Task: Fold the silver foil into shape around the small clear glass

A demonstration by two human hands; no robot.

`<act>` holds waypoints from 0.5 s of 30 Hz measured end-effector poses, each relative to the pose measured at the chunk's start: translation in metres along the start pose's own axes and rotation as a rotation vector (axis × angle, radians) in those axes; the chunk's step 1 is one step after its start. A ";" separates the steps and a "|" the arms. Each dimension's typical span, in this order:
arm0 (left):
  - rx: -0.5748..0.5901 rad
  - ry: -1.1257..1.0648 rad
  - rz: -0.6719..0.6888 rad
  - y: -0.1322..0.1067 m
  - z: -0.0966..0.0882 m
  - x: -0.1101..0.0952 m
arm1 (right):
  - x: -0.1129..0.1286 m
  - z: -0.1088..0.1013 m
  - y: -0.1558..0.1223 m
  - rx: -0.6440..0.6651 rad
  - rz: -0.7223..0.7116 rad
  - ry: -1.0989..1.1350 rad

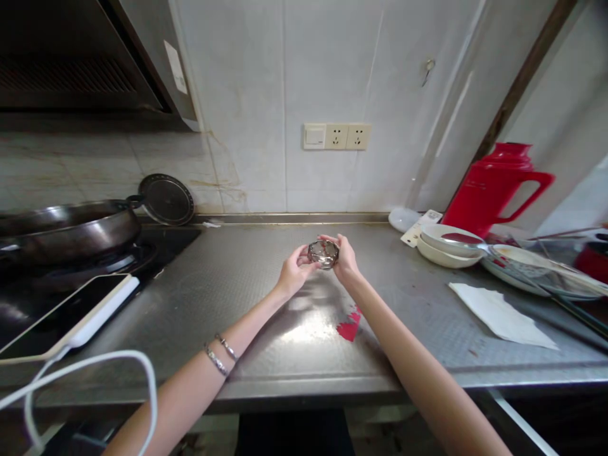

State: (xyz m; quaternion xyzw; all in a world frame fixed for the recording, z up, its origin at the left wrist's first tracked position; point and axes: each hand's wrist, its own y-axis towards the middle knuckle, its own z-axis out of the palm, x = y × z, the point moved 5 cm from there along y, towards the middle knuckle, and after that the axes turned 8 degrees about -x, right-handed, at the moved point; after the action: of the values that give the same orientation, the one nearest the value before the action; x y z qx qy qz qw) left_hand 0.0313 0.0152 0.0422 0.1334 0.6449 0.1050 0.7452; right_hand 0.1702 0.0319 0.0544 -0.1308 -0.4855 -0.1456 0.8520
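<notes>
Above the middle of the steel counter (228, 278), both my hands hold a small round shiny silvery object (323, 253). It has a faceted rim and a see-through or mirror-like middle; whether it is glass or metal I cannot tell. My left hand (295, 271) grips its left side with fingers and thumb. On the opposite side my right hand (346, 256) is closed around its edge, the fingertips behind the rim. Two silvery bracelets (219, 356) circle my left forearm. Below the hands, a jagged red scrap (349, 327) lies on the counter, close to my right forearm.
At left a steel pan (80, 231) sits on the black stove, a dark round lid (166, 199) behind it. A phone (61, 320) with a white cable (151, 380) is nearby. Stacked bowls (449, 247), a red thermos (489, 190) and a white tissue (501, 316) are at right.
</notes>
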 end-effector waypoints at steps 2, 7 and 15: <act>-0.009 0.039 0.041 0.000 -0.003 -0.003 | -0.003 0.004 -0.005 0.043 0.066 -0.015; 0.193 -0.076 0.030 -0.004 0.008 -0.009 | -0.007 0.009 -0.014 0.097 0.119 -0.103; 0.042 0.002 0.092 -0.002 0.006 -0.013 | -0.009 0.010 -0.007 0.090 -0.014 -0.138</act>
State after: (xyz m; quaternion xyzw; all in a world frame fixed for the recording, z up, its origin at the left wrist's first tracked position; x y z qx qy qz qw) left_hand 0.0352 0.0088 0.0540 0.1787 0.6409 0.1257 0.7359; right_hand 0.1556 0.0300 0.0517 -0.0986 -0.5500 -0.1204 0.8206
